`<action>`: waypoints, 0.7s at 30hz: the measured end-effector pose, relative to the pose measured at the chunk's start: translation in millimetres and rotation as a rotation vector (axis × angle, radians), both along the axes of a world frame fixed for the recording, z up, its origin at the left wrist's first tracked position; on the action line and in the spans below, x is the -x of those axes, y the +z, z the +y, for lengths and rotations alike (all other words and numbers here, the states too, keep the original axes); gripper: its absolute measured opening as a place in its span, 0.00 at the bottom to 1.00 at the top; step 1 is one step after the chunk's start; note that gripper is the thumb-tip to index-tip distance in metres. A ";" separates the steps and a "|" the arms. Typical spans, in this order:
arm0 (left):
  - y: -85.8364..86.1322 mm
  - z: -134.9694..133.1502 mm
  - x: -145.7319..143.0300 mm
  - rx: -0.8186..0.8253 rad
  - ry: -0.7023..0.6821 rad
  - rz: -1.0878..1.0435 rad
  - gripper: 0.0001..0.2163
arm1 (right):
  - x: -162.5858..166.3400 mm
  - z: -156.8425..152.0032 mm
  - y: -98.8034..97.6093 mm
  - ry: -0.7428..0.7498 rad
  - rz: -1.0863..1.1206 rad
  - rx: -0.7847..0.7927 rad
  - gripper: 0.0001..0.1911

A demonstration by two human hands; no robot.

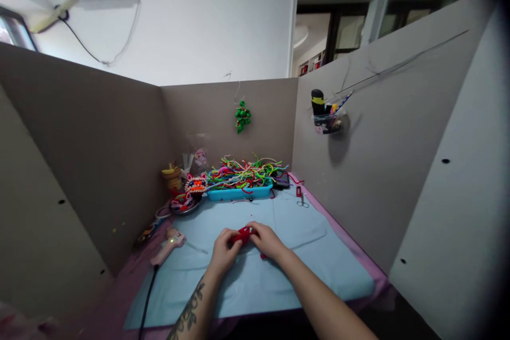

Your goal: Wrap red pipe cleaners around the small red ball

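Observation:
Both my hands meet over the middle of a light blue mat (pixel 319 260). My left hand (pixel 223 251) and my right hand (pixel 268 240) are closed on a small red fuzzy piece (pixel 243 235), which looks like red pipe cleaner bent into a shape. The fingers pinch it from both sides just above the mat. A bit of red shows under my right hand; what it is I cannot tell.
A blue tray (pixel 239 193) heaped with coloured pipe cleaners stands at the back. Left of it are a dish with small crafted figures (pixel 187 199) and a glue gun (pixel 167 247) with its cord. Small scissors (pixel 300 196) lie back right. Grey partition walls enclose the desk.

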State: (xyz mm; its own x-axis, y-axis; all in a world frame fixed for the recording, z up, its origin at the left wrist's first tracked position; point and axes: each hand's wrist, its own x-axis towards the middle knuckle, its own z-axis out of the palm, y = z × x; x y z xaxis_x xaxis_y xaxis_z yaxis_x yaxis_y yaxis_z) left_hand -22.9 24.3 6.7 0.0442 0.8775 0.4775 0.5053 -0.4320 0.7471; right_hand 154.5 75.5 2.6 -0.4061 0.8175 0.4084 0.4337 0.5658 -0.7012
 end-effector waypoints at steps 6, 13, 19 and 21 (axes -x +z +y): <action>-4.5 3.6 -3.3 0.027 0.047 0.023 0.07 | -5.7 6.0 -4.3 -0.098 0.146 0.173 0.10; 0.2 0.5 -4.4 0.004 0.055 0.021 0.05 | -11.0 14.4 -16.0 -0.242 0.251 0.232 0.07; 6.1 -2.9 -7.5 -0.020 0.030 -0.048 0.04 | -13.3 10.0 -12.6 -0.332 0.339 0.222 0.07; 5.2 -1.5 -8.3 -0.012 0.022 -0.049 0.03 | -14.8 6.9 -9.4 -0.334 0.387 0.222 0.07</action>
State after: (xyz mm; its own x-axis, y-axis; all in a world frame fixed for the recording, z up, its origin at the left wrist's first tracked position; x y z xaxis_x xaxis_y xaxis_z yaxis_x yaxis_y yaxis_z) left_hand -14.6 22.8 11.9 0.0013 0.8721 0.4893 0.4781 -0.4303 0.7657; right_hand 169.2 82.4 -6.8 0.0351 0.9595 0.2796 0.2515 0.2623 -0.9316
